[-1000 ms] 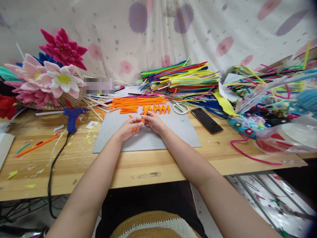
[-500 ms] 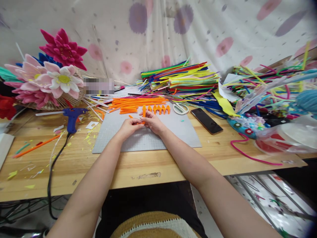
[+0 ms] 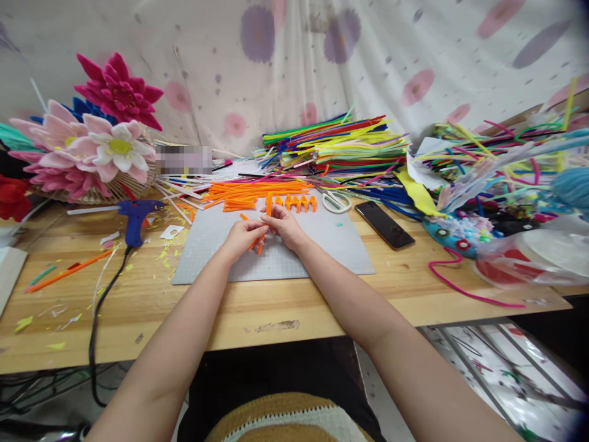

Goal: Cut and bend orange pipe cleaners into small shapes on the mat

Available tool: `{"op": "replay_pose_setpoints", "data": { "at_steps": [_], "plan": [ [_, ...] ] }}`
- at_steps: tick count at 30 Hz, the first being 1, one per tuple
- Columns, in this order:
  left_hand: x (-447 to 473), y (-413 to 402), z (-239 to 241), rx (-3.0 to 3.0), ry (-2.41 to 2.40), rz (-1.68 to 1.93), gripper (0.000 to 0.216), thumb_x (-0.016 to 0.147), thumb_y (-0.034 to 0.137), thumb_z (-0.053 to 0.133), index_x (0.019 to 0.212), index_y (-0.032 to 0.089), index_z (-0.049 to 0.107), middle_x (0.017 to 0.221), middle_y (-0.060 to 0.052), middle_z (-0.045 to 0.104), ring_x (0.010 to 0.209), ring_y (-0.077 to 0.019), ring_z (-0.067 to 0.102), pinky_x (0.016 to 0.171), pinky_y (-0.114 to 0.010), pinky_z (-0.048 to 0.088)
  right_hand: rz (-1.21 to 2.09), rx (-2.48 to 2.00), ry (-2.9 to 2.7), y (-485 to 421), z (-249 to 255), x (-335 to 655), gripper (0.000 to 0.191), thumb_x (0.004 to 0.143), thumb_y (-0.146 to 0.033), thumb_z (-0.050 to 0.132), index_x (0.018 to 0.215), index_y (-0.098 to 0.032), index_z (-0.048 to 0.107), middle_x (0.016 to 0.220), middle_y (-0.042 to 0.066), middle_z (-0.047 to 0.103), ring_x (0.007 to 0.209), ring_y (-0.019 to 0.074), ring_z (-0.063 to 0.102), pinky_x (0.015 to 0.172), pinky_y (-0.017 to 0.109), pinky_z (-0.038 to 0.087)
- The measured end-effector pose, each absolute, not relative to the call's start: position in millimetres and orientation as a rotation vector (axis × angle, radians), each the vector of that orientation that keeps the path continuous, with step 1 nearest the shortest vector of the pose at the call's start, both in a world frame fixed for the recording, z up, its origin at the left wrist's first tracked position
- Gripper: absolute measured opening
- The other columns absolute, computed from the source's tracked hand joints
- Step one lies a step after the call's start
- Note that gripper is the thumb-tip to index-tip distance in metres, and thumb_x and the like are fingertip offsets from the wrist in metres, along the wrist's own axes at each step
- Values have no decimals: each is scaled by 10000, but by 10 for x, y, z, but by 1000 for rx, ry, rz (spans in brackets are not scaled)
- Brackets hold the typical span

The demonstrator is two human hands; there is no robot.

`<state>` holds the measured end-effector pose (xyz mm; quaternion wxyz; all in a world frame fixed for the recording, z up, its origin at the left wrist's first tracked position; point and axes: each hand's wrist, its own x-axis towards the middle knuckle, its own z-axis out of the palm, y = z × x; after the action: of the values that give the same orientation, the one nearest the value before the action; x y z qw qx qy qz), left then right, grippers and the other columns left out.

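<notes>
Both hands meet over a grey cutting mat (image 3: pixel 322 248) on a wooden table (image 3: pixel 151 307). My left hand (image 3: pixel 242 236) and my right hand (image 3: pixel 283 224) pinch a short orange pipe cleaner (image 3: pixel 261 240), bent between the fingertips with its ends hanging down toward the mat. Just beyond the fingers lies a row of folded orange pipe-cleaner pieces (image 3: pixel 297 202). Behind them sits a pile of straight orange pipe cleaners (image 3: pixel 253 190).
Scissors (image 3: pixel 335 201) and a dark phone (image 3: pixel 384 224) lie right of the mat. A blue glue gun (image 3: pixel 135 218) with a black cord rests at left, near fuzzy flowers (image 3: pixel 92 147). Stacks of coloured pipe cleaners (image 3: pixel 335 144) fill the back and right; a pink one (image 3: pixel 460 285) curls near the edge.
The orange piece stood upright between my fingers half a second ago; now it is folded down below the fingertips. Both hands have stayed at the same spot over the mat.
</notes>
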<state>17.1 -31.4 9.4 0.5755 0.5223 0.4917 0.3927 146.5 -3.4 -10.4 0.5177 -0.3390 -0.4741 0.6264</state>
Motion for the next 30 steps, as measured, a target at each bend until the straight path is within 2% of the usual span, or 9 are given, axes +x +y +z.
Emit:
{"op": "replay_pose_setpoints", "data": {
  "at_steps": [3, 10, 18, 23, 26, 30],
  "plan": [
    [169, -303, 92, 1091, 1100, 979, 202, 613, 259, 710, 738, 119, 634, 610, -17, 623, 378, -49, 445, 376, -186, 328, 1508, -808, -1028, -18, -109, 1470, 382, 559, -370, 717, 841, -189, 533, 575, -83, 427, 464, 37, 340, 431, 200, 223],
    [147, -281, 120, 907, 997, 924, 150, 659, 208, 687, 749, 98, 636, 595, -5, 580, 377, -10, 402, 358, -141, 296, 1507, -786, -876, 5, -106, 1493, 336, 540, -356, 726, 672, -179, 473, 560, -83, 399, 464, 29, 293, 429, 196, 213],
    [165, -282, 135, 871, 1053, 947, 180, 706, 286, 660, 753, 117, 619, 532, 32, 528, 313, 10, 296, 293, -129, 194, 1598, -802, -1036, 6, -98, 1496, 316, 554, -401, 717, 726, -168, 590, 524, -77, 418, 454, 31, 317, 433, 189, 230],
    [184, -282, 110, 866, 1071, 951, 185, 697, 284, 675, 710, 118, 594, 513, 28, 530, 316, 6, 314, 309, -125, 218, 1560, -844, -1037, 31, -116, 1489, 317, 552, -433, 710, 656, -153, 604, 481, -63, 437, 439, 34, 329, 422, 194, 226],
    [196, -268, 91, 872, 1017, 906, 176, 692, 257, 681, 669, 118, 576, 487, 28, 516, 326, 3, 319, 327, -125, 247, 1547, -873, -961, 44, -105, 1487, 274, 553, -386, 713, 605, -142, 598, 477, -52, 455, 432, 29, 315, 416, 198, 218],
    [223, -236, 86, 868, 1013, 899, 199, 656, 240, 709, 632, 131, 544, 517, 21, 527, 384, -25, 410, 360, -140, 310, 1555, -936, -872, 77, -79, 1496, 211, 554, -299, 715, 559, -135, 583, 485, -34, 494, 422, 25, 299, 404, 198, 206]
  ]
}}
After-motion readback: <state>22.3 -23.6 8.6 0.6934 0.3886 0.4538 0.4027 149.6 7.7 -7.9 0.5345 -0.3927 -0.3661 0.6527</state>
